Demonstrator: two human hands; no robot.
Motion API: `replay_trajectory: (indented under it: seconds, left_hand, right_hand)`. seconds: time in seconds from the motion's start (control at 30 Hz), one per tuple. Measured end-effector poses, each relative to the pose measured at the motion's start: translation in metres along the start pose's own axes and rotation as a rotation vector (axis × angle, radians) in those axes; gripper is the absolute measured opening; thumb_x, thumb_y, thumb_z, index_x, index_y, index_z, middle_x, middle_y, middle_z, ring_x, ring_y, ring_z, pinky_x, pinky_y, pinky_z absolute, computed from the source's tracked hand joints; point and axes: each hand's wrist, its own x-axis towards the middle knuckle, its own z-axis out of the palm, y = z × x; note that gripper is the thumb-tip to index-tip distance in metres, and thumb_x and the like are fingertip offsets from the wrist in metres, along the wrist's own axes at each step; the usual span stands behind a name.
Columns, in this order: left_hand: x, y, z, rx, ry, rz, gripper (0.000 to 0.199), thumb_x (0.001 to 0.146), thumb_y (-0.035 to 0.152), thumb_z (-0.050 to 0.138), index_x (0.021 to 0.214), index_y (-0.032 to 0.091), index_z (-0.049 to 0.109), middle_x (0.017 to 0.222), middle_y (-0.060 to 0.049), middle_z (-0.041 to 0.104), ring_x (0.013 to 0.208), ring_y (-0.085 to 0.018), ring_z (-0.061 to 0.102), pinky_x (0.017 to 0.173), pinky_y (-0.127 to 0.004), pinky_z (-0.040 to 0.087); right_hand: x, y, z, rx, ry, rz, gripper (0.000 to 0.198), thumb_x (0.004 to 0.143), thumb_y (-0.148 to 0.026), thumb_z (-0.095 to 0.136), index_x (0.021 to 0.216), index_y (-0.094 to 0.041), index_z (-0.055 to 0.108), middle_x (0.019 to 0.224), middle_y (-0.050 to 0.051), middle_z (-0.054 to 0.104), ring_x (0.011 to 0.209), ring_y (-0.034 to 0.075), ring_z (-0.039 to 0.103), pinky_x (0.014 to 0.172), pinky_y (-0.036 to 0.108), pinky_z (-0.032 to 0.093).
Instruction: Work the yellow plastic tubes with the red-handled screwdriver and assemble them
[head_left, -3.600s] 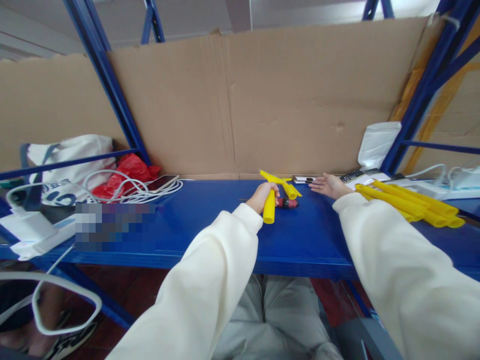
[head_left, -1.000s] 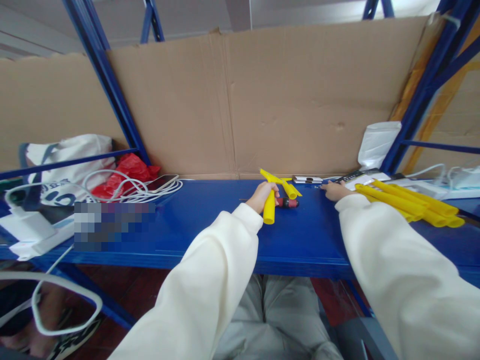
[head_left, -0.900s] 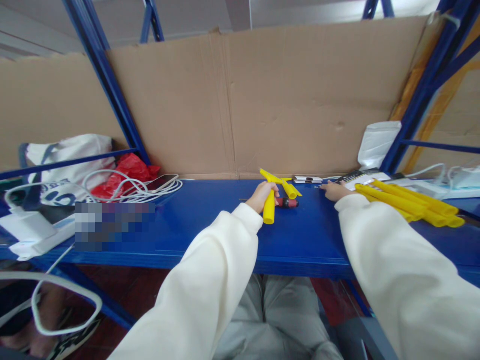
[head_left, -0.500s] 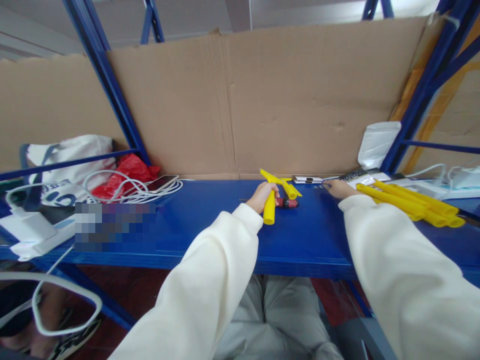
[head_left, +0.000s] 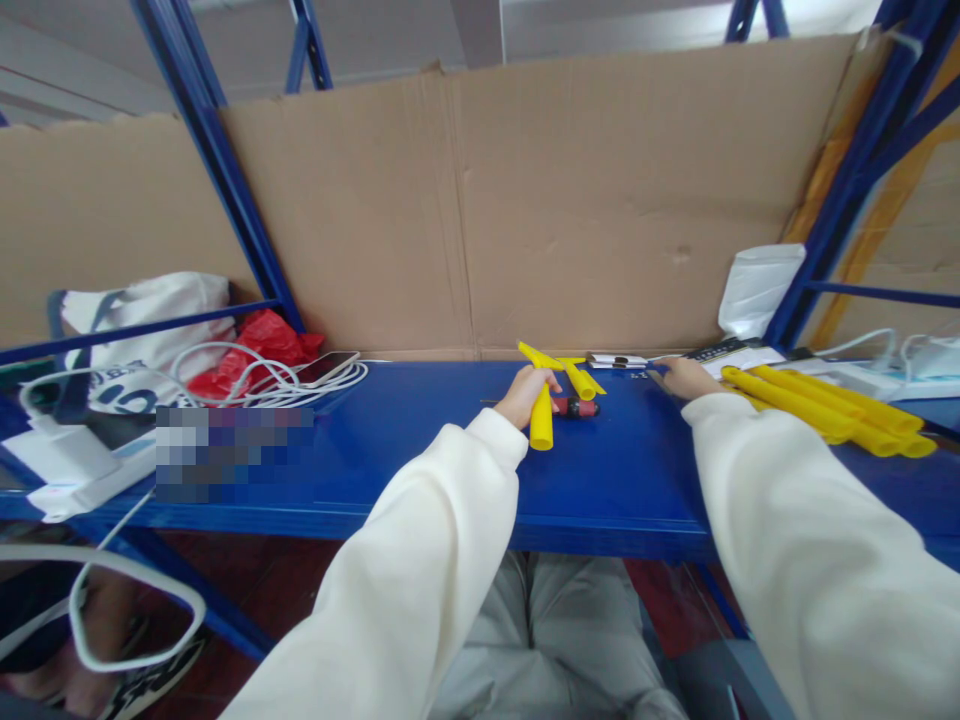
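Observation:
My left hand (head_left: 527, 397) is closed around a yellow plastic tube (head_left: 541, 425), whose upper end flares toward the cardboard. Just beyond it lies another yellow piece (head_left: 580, 380) with a tubular end. A red-and-black handled screwdriver (head_left: 581, 407) rests on the blue table (head_left: 420, 440), its thin shaft passing behind my left hand. Farther right, my right hand (head_left: 688, 379) has its fingers pinched together low over the table. Whatever is between those fingertips is too small to name. Several tiny metal parts (head_left: 639, 376) lie beside them.
Several yellow tubes (head_left: 817, 405) lie to the right of my right hand. A small white-and-black packet (head_left: 616, 361) sits at the back. Cardboard (head_left: 562, 210) walls off the rear. White cables (head_left: 259, 375), a red bag (head_left: 281, 340) and a power strip (head_left: 97, 480) occupy the left.
My right hand has shifted slightly right and toward the back, its fingers more closed. My left hand still grips the yellow tube in nearly the same place.

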Motion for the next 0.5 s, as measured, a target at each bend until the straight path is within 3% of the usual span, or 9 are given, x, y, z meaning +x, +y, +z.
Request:
replay_trajectory:
  seconds: [0.2,0.33,0.5]
  left_hand:
    - [0.001,0.001,0.0,0.047,0.123,0.035,0.019,0.071,0.001,0.049,0.081,0.017,0.051,0.054,0.005,0.045,0.039,-0.009,0.045,0.044,-0.021,0.038]
    - [0.007,0.002,-0.004,0.084,0.203,0.062,0.023,0.076,-0.002,0.05,0.09,0.017,0.047,0.067,0.005,0.048,0.042,-0.007,0.047,0.047,-0.021,0.042]
    - [0.017,-0.002,-0.014,0.076,0.314,0.069,0.039,0.078,-0.001,0.055,0.105,0.02,0.037,0.081,0.004,0.049,0.044,-0.005,0.046,0.048,-0.021,0.044]
  right_hand:
    - [-0.01,-0.031,-0.024,0.088,0.063,-0.017,0.048,0.086,-0.011,0.04,0.126,-0.009,0.066,0.121,0.016,0.069,0.114,0.026,0.064,0.098,0.031,0.046]
    - [-0.018,-0.059,-0.037,0.205,0.134,-0.07,0.037,0.089,-0.021,0.043,0.111,-0.013,0.072,0.109,0.014,0.073,0.102,0.025,0.068,0.089,0.03,0.048]
    - [-0.025,-0.083,-0.038,0.414,-0.006,-0.335,0.032,0.087,-0.038,0.05,0.081,-0.015,0.071,0.08,0.009,0.073,0.078,0.02,0.066,0.07,0.027,0.047]
